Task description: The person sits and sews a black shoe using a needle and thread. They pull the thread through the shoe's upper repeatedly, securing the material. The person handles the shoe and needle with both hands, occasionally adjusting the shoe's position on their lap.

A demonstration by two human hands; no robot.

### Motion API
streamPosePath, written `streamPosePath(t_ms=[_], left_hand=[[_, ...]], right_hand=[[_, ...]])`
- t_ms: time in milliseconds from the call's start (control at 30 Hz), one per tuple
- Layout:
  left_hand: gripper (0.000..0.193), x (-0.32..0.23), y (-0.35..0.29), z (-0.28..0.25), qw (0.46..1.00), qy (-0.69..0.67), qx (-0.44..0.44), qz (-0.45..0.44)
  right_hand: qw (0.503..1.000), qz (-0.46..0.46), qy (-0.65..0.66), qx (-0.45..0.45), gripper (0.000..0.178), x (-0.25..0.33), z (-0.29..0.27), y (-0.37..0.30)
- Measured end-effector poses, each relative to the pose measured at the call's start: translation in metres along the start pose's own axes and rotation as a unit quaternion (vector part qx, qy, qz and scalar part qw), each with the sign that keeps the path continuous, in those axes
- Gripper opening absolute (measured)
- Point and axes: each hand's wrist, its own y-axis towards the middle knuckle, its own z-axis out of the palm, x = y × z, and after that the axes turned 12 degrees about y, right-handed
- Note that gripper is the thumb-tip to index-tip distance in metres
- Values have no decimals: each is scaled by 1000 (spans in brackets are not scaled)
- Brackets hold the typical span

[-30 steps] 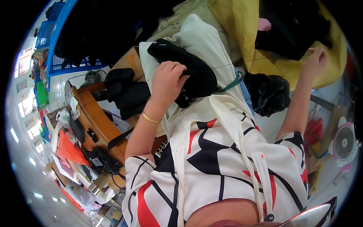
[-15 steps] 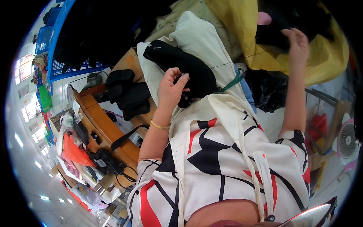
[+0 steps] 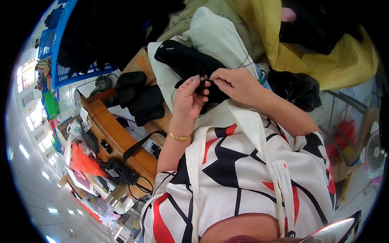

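Note:
A black padded fabric piece with rounded ends and small pale print at its far end lies across the cream cloth on my lap. My left hand has closed on a dark edge of it, thumb and fingers pinched together, with a small silvery glint at the fingertips. Right beside it, my right hand pinches something thin and dark, too small to name. The fingertips of both hands almost meet over the piece. A thin dark thread curves across the cream cloth beyond my right hand.
Several similar black padded pieces lie on a cardboard surface to the left, by a wooden table. A blue crate with dark items stands far left. At right are a yellow bag, a black plastic bag and a fan.
My right hand has come down and left from the raised position by the yellow bag to meet my left hand. The left hand has shifted slightly right and still pinches the black piece.

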Motion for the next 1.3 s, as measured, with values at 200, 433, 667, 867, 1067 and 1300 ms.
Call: streamPosePath(t_ms=[200,433,667,867,1067,1300], left_hand=[[17,2,2,-3,1000,-8,13,-2],[17,2,2,-2,1000,-5,12,-4],[17,2,2,-2,1000,-11,14,1],[14,2,2,-1,1000,-15,15,5],[10,9,-2,6,998,15,-28,60],[9,13,-3,12,995,64,-36,62]], right_hand=[[1000,12,-14,0,13,1,2,3],[1000,0,-3,-7,14,-4,4,2],[1000,0,-10,-3,14,-4,4,3],[1000,19,-5,8,15,-1,2,4],[991,92,92,30,11,0,-1,6],[943,262,197,56,12,6,-4,8]])
